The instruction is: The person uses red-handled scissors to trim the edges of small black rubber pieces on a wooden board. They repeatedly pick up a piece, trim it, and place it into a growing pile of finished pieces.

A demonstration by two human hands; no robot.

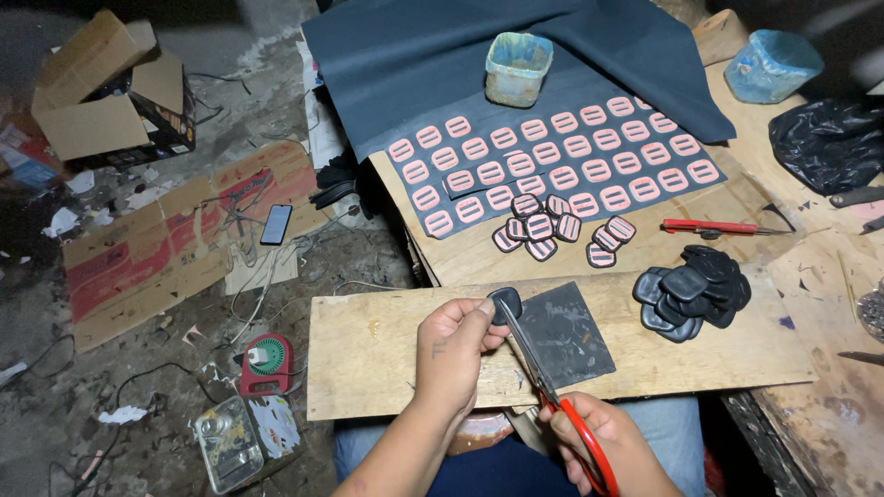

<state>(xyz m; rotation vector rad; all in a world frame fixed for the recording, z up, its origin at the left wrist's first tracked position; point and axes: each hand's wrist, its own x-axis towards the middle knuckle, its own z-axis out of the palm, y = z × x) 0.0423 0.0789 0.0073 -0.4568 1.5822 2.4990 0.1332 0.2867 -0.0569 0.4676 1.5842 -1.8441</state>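
While our left hand (pixel 453 354) pinches the small dark piece (pixel 505 303) over the wooden board (pixel 368 354), it looks thin, light, floppy; our right hand's (pixel 599 437) grip closes around red-handled scissors (pixel 552 387).

The right hand (pixel 603 442) is cut off by the bottom edge, along with the red scissor handles (pixel 589 451). The black bag (pixel 829 143) runs off the right edge.
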